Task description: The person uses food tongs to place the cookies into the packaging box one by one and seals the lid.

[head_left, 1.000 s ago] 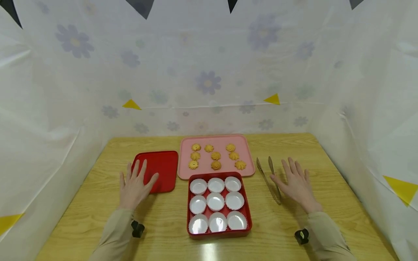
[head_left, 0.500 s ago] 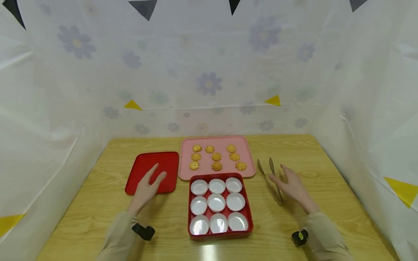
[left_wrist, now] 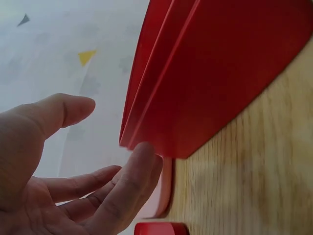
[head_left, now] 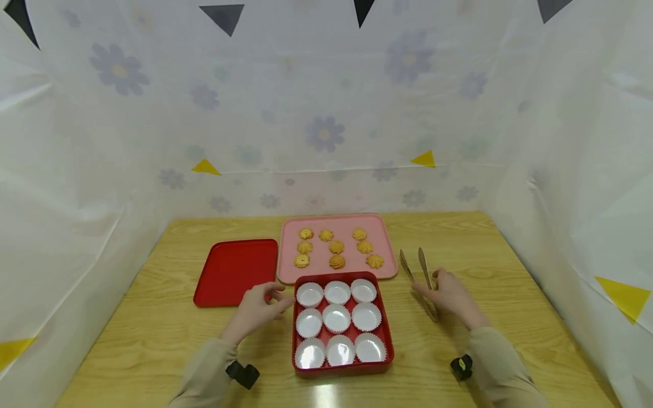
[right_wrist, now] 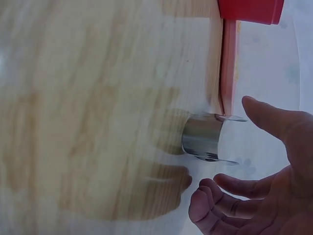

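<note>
Currently, the right grip [head_left: 450, 297] is left loose about the tongs [right_wrist: 201, 137], thumb toward one side and fingers toward the other, with nothing seen to be clasped. The tongs are laid on the tabletop [head_left: 428, 362], to the right of the red box [head_left: 342, 372]. The step in hand is judged to be a pickup of the tongs, best done by pinching both arms evenly near the bent end, so that no twist is given. The left grip [head_left: 257, 310] is likewise relaxed, thumb parted from fingers, just beside the box's left wall, which should not be nudged. Nine white cups [head_left: 336, 318] are held in the box; behind it, nine cookies [head_left: 336, 247] are spread on a pink tray [head_left: 352, 269]. Farther left, a flat red tray [head_left: 236, 272] is placed. Whether the tongs or box are touched cannot be told; the right fingertips are partly hidden in the head view, the tongs' far ends are lost in the right wrist view, and the box is cut off in both wrist views.
</note>
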`<state>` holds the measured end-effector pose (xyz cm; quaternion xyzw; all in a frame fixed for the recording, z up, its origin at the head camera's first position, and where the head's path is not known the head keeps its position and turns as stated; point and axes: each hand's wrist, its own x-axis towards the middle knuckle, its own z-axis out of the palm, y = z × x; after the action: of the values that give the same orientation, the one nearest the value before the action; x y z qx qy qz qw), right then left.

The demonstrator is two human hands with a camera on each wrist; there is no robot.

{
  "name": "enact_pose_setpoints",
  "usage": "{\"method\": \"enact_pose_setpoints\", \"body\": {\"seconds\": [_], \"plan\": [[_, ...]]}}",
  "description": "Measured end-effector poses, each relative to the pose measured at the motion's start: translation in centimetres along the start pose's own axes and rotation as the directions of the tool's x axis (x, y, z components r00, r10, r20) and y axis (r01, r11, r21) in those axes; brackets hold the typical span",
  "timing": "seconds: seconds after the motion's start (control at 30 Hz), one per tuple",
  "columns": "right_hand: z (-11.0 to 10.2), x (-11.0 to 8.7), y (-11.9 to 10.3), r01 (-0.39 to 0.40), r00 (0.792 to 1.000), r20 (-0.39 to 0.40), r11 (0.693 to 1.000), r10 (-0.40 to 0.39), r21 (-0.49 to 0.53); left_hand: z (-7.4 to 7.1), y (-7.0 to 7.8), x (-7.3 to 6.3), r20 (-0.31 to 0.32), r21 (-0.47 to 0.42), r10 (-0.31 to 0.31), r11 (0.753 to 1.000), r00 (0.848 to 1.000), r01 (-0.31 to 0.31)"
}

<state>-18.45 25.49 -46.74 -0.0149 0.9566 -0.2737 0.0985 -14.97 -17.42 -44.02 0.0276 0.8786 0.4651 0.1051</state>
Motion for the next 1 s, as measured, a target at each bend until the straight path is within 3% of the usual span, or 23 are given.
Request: {"method": "enact_pose_setpoints", "body": {"seconds": [0.33, 0.6, 1.0], "plan": [[0.3, 0.4, -0.4, -0.044, 0.999, 0.026, 0.999, 0.044, -0.01, 2.2, 0.8, -0.7, -0.004, 0.011, -0.014, 1.0, 1.0, 0.014], [0.8, 0.8, -1.0, -0.013, 1.0, 0.013, 0.999, 0.014, -0.035, 2.6, 0.4, -1.3, 0.016, -0.064, -0.014, 0.998, 1.0, 0.015], [0.9, 0.9, -0.9, -0.018, 1.0, -0.004, 0.996, 0.018, -0.086, 2.9, 0.4, -1.2, -0.019, -0.058, 0.02, 0.998, 1.0, -0.021]]}}
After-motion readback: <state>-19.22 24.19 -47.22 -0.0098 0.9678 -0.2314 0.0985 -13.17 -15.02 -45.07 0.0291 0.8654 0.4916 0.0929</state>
